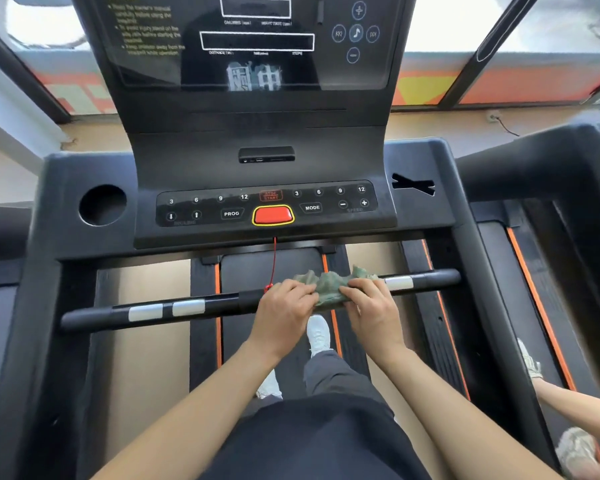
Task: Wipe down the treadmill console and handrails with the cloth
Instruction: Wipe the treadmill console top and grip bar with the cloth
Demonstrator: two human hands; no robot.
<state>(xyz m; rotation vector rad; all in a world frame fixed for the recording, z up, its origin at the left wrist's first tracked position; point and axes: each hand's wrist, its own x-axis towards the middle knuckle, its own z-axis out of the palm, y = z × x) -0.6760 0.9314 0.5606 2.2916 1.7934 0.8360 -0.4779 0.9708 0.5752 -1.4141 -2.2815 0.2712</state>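
A person stands on the treadmill belt [274,268] and looks down at the crossbar handrail [222,303], which runs from side to side below the console [264,168]. A crumpled green cloth [326,287] lies bunched over the bar, a little right of its middle. Both hands are close together on it. The left hand [284,306] curls over the bar with its fingers gripping the cloth's left end, and the right hand [371,306] clamps down on the cloth's right end, fingers bent over the fabric. Silver grip plates [167,310] show on the left half of the bar, and another one [399,282] sits just beside the right hand. A thin red cord [274,261] hangs from under the red button [272,215] on the console down to a clip at the bar, just beside the left hand. A round cup holder [102,205] sits at the console's left. One white shoe [318,336] shows on the belt between the forearms. At the right edge, another person's arm [575,400] and shoe [530,362] appear on the neighbouring treadmill.
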